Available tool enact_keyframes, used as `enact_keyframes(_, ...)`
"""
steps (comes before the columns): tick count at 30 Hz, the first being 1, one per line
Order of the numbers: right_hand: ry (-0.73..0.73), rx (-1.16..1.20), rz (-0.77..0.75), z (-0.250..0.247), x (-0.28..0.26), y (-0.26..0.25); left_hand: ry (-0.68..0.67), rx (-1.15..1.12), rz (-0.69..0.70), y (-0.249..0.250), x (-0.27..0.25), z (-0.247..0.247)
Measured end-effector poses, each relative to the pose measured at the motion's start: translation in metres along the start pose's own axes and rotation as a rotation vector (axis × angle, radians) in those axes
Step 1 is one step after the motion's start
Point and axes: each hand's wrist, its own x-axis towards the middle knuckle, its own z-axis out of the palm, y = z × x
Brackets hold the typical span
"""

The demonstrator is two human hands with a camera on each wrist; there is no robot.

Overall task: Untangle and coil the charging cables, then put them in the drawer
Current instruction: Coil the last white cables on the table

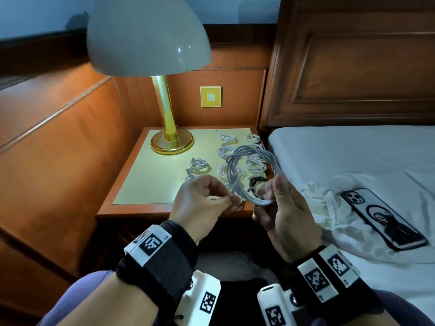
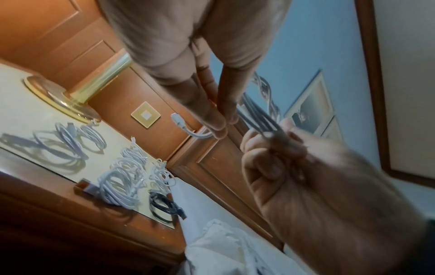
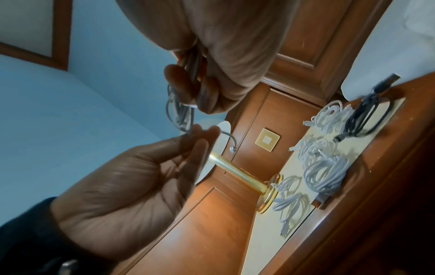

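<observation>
Desk: a wooden desk (image 1: 131,182) stands beside the bed, its top covered with a pale yellow mat (image 1: 150,180).
Room: orange-brown wood panels run behind and at 9 o'clock of the desk; a yellow wall plate (image 1: 210,96) sits on the panel behind it; the wall above is pale blue.
Lamp: a lamp (image 1: 164,114) with a brass stem, a round brass foot and a grey dome shade stands at the 11 o'clock part of the mat.
Bed: the bed (image 1: 353,151) with a white sheet lies at 3 o'clock of the desk, under a dark wooden headboard (image 1: 353,67).
Phone: a phone (image 1: 383,217) in a printed case lies face down on crumpled white cloth on the bed.
Coils on desk: several white cable coils (image 1: 227,151) lie from the middle to the 3 o'clock edge of the mat; one black cable coil (image 1: 257,182) lies at the 4 o'clock corner.
Held cable: a white cable (image 1: 249,161), wound in a big loop, is in the air above the front edge of the desk, between the two hands.
Right hand: the right hand (image 1: 282,212) has its fingers curled around the gathered strands at the bottom of the loop.
Left hand: the left hand (image 1: 202,203) pinches the loose end of the same cable between thumb and fingers; the white plug (image 2: 179,121) sticks out past the fingertips.
Containers: a drawer cannot be made out in these views.
</observation>
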Motion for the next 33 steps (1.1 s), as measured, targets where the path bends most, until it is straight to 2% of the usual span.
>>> enact_keyframes(7, -0.020, -0.085, 0.007, -0.006, 0.004, 0.007, -0.096, -0.226, -0.049, 0.006, -0.002, 0.002)
enact_keyframes(12, -0.038, -0.185, 0.014, -0.004, 0.003, 0.007, -0.048, -0.275, -0.030, 0.005, -0.004, 0.005)
enact_keyframes(21, 0.039, -0.367, -0.009, -0.008, 0.006, 0.003, -0.109, -0.090, 0.029, 0.002, -0.005, 0.010)
enact_keyframes(27, -0.013, -0.310, 0.049, -0.011, 0.008, 0.007, -0.229, -0.086, 0.064, 0.006, -0.003, 0.005)
enact_keyframes(31, -0.034, -0.288, 0.106, -0.013, 0.010, 0.005, -0.261, 0.179, 0.191, 0.006, 0.000, 0.001)
enact_keyframes(33, -0.055, -0.281, 0.118, -0.014, 0.012, 0.004, -0.256, 0.320, 0.186, 0.006, 0.001, -0.004)
